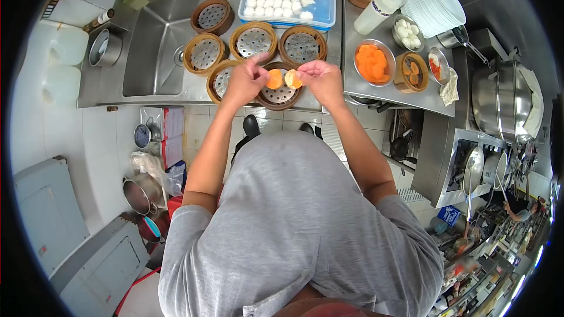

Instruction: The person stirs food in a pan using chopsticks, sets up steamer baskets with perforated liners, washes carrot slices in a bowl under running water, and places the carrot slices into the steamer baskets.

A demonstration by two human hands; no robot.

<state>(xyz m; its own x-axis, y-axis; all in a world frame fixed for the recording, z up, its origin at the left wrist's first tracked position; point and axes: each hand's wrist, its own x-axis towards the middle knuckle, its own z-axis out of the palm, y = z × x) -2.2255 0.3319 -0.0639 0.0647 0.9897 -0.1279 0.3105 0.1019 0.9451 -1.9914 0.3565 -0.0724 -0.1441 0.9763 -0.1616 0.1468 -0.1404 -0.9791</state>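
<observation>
My left hand (246, 81) pinches a flat orange carrot slice (274, 78) between thumb and fingers. My right hand (322, 82) pinches a second orange piece (293, 78) with a pale cream face; its exact make-up is hard to tell. Both pieces are held side by side just above a bamboo steamer basket (278, 105) lined with a perforated metal disc. Several more such baskets surround it, among them one behind my hands (254, 41) and one at the back right (302, 46). More carrot slices fill a metal bowl (374, 63) to the right.
A blue-lidded plastic tray (325, 0) holds rows of white dumplings at the back. To the left is a steel sink (154, 53). On the right stand a plate stack (433, 7), a bowl of white balls (408, 33), a small wooden steamer (411, 72) and a large pot (499, 103).
</observation>
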